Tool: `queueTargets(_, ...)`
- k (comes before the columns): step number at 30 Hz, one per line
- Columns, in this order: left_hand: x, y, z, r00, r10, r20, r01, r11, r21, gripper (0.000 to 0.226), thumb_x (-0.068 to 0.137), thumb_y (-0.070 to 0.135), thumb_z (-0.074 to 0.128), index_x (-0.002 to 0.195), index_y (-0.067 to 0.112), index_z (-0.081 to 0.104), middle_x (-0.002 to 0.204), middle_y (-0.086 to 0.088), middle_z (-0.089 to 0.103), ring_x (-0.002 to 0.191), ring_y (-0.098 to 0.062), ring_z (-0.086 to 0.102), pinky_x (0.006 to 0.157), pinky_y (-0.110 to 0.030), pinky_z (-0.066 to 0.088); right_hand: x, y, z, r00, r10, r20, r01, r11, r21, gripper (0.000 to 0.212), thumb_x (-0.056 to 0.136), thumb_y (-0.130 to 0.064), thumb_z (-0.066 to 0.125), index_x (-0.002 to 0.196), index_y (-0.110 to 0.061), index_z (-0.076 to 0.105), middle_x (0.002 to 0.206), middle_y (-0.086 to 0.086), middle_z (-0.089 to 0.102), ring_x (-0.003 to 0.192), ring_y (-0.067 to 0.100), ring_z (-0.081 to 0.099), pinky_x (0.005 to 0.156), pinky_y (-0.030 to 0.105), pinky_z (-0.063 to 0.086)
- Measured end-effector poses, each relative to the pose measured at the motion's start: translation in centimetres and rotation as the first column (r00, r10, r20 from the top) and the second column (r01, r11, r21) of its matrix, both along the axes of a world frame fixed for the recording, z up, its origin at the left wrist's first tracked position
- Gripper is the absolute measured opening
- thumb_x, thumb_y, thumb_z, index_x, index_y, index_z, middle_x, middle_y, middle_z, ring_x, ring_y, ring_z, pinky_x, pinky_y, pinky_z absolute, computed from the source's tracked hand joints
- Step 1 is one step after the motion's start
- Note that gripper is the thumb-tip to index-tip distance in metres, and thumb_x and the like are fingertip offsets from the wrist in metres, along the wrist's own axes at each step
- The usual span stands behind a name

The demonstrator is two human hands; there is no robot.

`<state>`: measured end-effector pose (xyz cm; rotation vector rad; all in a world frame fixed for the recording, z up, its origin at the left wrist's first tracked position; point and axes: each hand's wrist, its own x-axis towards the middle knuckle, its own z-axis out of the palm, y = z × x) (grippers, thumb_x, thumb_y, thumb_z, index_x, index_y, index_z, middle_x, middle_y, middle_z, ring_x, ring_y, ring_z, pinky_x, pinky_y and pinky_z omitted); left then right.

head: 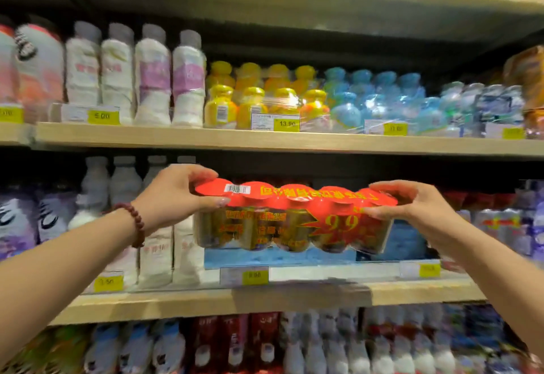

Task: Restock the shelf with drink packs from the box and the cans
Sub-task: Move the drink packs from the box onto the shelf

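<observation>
held up in front of the middle shelf (265, 300): a shrink-wrapped drink pack (294, 217), five small bottles in a row under red foil tops, yellow print and a big "9.9" on the wrap, a barcode sticker near its left end. gripped at both ends and clear of the shelf board, with its right end a little lower than its left. left hand (173, 194) clamped on the left end, thumb under the red rim, fingers (203, 172) curled over the top; a dark red bead bracelet (137, 223) round that wrist. right hand (418, 208) pinching the right end, fingers (391, 186) on top of the foil and thumb beneath. both sets of fingers closed on the pack, neither spread wide.

just behind and below the pack, a flat blue pack (406, 239) lying on the middle shelf, with a yellow price tag (254, 277) on the shelf edge near it. to the left on that shelf, tall white bottles (156, 250) standing upright, and purple-and-white bottles (17, 226) further left. on the upper shelf (265, 141), white bottles with grey caps (153, 76) at left, wrapped packs of yellow-capped bottles (256, 100) in the middle, blue-capped packs (379, 100) to their right. on the lowest row, near the bottom edge, more bottles, blurred, some dark red (235, 341). no box or cans to be made out.
</observation>
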<state>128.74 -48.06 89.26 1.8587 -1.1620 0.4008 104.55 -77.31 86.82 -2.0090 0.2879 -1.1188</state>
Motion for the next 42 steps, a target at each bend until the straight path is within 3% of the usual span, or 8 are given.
queueTargets(4,2.1,-4.5,0.7,0.994,0.096,0.051,-0.098,0.994,0.048,0.061,0.067,0.026,0.080,0.121,0.009,0.058,0.113,-0.009,0.066,0.095,-0.014,0.062,0.086,-0.026,0.048,3.1,-3.9,0.3,0.996,-0.036,0.080,0.035,0.999,0.017,0.061,0.047,-0.019,0.089,0.105,-0.015,0.070,0.094,-0.002,0.073,0.076,0.002,0.066,0.066,0.011,0.051)
queueTargets(9,5.2,-9.3,1.7,0.977,0.211,0.019,-0.212,0.971,0.113,0.044,0.077,0.022,0.071,0.117,0.006,0.059,0.114,-0.010,0.064,0.102,-0.022,0.060,0.087,-0.028,0.048,7.9,-8.1,0.0,0.990,-0.046,0.136,0.038,0.997,0.062,0.053,0.058,-0.009,0.087,0.108,-0.011,0.069,0.097,-0.001,0.072,0.080,0.001,0.067,0.063,0.007,0.049)
queueTargets(13,7.3,-11.4,2.7,0.942,0.335,0.010,-0.333,0.932,0.142,0.039,0.084,0.025,0.063,0.117,0.006,0.060,0.121,-0.019,0.061,0.110,-0.033,0.057,0.095,-0.037,0.047,12.0,-10.1,0.3,0.984,-0.033,0.176,0.011,0.992,0.124,0.053,0.061,-0.007,0.085,0.111,-0.007,0.067,0.106,0.007,0.068,0.094,0.015,0.063,0.080,0.024,0.049)
queueTargets(16,8.0,-13.0,2.9,0.930,0.360,0.082,-0.365,0.929,0.064,0.035,0.086,0.022,0.061,0.117,0.007,0.061,0.125,-0.016,0.060,0.115,-0.033,0.054,0.096,-0.034,0.042,14.5,-11.0,0.7,0.989,-0.017,0.149,-0.001,0.993,0.116,0.050,0.064,-0.011,0.085,0.110,-0.008,0.067,0.104,0.005,0.067,0.085,0.007,0.063,0.066,0.010,0.049)
queueTargets(21,9.4,-15.2,0.9,0.906,0.422,0.022,-0.422,0.906,-0.034,0.030,0.085,0.020,0.060,0.112,0.007,0.065,0.120,-0.014,0.064,0.112,-0.030,0.056,0.094,-0.031,0.041,17.3,-12.3,0.5,0.988,0.035,0.150,-0.053,0.992,0.117,0.041,0.073,-0.012,0.079,0.111,-0.002,0.067,0.103,0.010,0.070,0.092,0.016,0.067,0.067,0.013,0.051)
queueTargets(28,11.3,-16.8,-1.6,0.908,0.417,-0.037,-0.418,0.901,-0.117,0.028,0.089,0.012,0.054,0.114,0.005,0.064,0.121,-0.015,0.063,0.115,-0.029,0.055,0.098,-0.035,0.040,19.4,-12.6,-0.9,0.992,0.061,0.114,-0.080,0.982,0.171,0.040,0.077,-0.015,0.075,0.114,-0.004,0.065,0.112,0.012,0.068,0.104,0.024,0.063,0.093,0.044,0.052)
queueTargets(37,13.7,-18.0,-3.5,0.888,0.452,-0.090,-0.456,0.889,-0.039,0.022,0.091,0.012,0.050,0.097,0.006,0.070,0.103,-0.014,0.069,0.082,-0.013,0.053,0.077,-0.024,0.038,22.1,-13.2,-3.3,1.000,0.019,0.024,-0.024,0.974,0.224,0.045,0.077,-0.023,0.074,0.119,-0.009,0.063,0.110,0.011,0.067,0.080,0.016,0.067,0.083,0.040,0.057)
queueTargets(42,14.2,-18.3,-3.2,0.881,0.462,-0.103,-0.464,0.886,0.002,0.022,0.090,0.011,0.053,0.105,0.006,0.068,0.109,-0.013,0.068,0.095,-0.018,0.059,0.081,-0.022,0.039,22.4,-13.4,-3.4,1.000,-0.007,0.023,0.002,0.972,0.235,0.044,0.078,-0.025,0.072,0.118,-0.012,0.061,0.108,0.009,0.067,0.078,0.011,0.064,0.064,0.025,0.053)
